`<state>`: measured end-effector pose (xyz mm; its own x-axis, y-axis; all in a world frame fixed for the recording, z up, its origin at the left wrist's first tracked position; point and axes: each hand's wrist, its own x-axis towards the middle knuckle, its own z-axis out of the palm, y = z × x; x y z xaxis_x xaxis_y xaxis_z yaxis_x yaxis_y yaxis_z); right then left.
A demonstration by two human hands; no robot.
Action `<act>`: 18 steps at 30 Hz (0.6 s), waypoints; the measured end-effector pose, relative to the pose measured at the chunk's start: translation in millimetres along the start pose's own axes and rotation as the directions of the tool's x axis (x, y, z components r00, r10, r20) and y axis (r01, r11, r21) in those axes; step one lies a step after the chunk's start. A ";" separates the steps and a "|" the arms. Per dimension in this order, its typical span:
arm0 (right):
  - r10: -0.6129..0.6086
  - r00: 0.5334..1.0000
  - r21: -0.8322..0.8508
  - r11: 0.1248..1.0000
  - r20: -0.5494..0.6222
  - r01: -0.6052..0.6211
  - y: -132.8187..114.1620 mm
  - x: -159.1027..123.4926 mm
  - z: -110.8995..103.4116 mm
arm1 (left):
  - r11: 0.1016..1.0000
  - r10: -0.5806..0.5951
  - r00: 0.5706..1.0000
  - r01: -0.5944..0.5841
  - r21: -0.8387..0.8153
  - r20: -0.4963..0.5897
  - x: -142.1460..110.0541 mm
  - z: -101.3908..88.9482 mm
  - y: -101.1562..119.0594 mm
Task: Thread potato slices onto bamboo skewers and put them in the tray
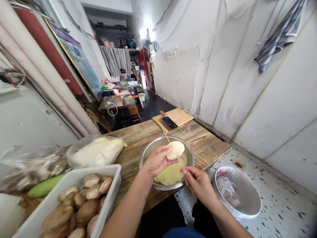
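Observation:
My left hand (157, 161) grips a pale potato slice (177, 150) between thumb and fingers, above the metal bowl (142, 158). A thin wooden skewer (180, 162) runs through that slice, its far end poking out beyond it. Pinched at the skewer's near end, my right hand (199, 184) is closed by the bowl's right rim. More yellowish potato slices (170, 175) lie overlapping in the bowl. Several loose skewers (201, 159) rest on the wooden table (133, 135) to the bowl's right.
A cleaver (168, 123) lies on a cutting board (182, 115) behind the bowl. To the left are a white tub (118, 175) of mushrooms (88, 210) and a bagged pale vegetable (97, 152). A lined bucket (257, 205) stands on the floor at right. Far back sits a person (123, 76).

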<state>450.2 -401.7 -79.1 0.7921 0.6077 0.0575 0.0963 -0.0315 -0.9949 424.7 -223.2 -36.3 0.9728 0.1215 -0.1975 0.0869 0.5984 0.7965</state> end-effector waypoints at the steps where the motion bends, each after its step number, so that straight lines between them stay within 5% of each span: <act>1: -0.017 1.000 -0.020 1.000 0.019 0.017 2.1 -1.7 -0.7 | 1.000 0.026 0.999 -0.026 -0.011 -0.042 0.4 -1.5 3.3; 4: -0.061 0.997 -0.031 0.998 0.037 0.063 4.9 -4.4 -1.2 | 0.997 0.081 0.989 -0.081 0.002 -0.123 0.7 1.1 5.3; 9: -0.082 0.997 -0.023 0.996 -0.007 0.081 -1.1 1.1 -1.1 | 0.993 -0.045 0.999 0.043 0.107 0.017 -1.2 17.9 -12.6; 13: -0.059 0.998 0.018 0.998 -0.035 0.059 -1.8 6.1 -7.4 | 0.932 0.027 1.000 -0.030 0.361 0.014 3.3 11.1 -8.5; 15: -0.067 0.995 0.031 0.997 -0.070 0.069 0.8 7.1 -12.3 | 0.720 0.124 0.992 -0.077 0.690 -0.020 9.0 0.5 -2.6; 18: -0.078 0.991 0.010 0.997 -0.113 0.080 6.5 7.6 -19.0 | 0.081 0.030 0.998 -0.059 0.995 0.056 17.5 -13.8 -3.9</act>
<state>468.3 -412.3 -83.5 0.8449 0.5151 0.1441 0.1532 0.0250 -0.9879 438.5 -212.4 -50.7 0.9855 0.0949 -0.1406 0.1639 -0.7467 0.6446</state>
